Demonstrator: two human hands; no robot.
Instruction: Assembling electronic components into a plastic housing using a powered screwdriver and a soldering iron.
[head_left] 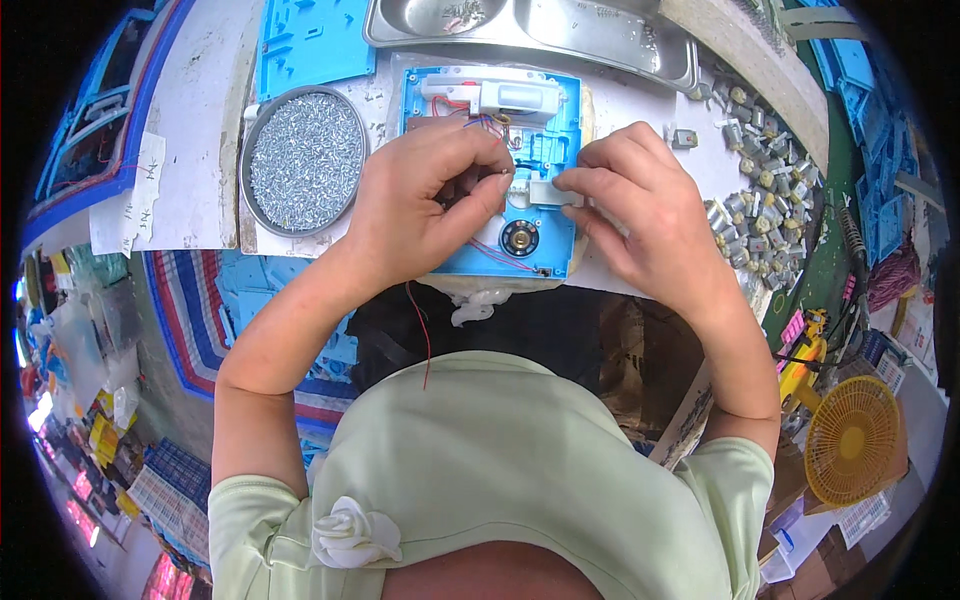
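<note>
A blue plastic housing [566,226] lies before me on the bench, with wires and a white plastic unit [515,100] fitted along its far side. In its near part sits a round black speaker [520,238]. My right hand [650,205] grips a small white plastic block [546,193] between thumb and fingers, over the middle of the housing. Pinched closed at the block's left end, my left hand [425,195] hides whatever its fingertips hold. A thin red wire [424,335] hangs down below that hand.
Left of the housing stands a round metal bowl [305,160] full of small screws. A steel tray [600,45] lies at the back. Several small motors [760,190] are heaped at the right, one motor [684,138] apart. A yellow fan [852,442] stands lower right.
</note>
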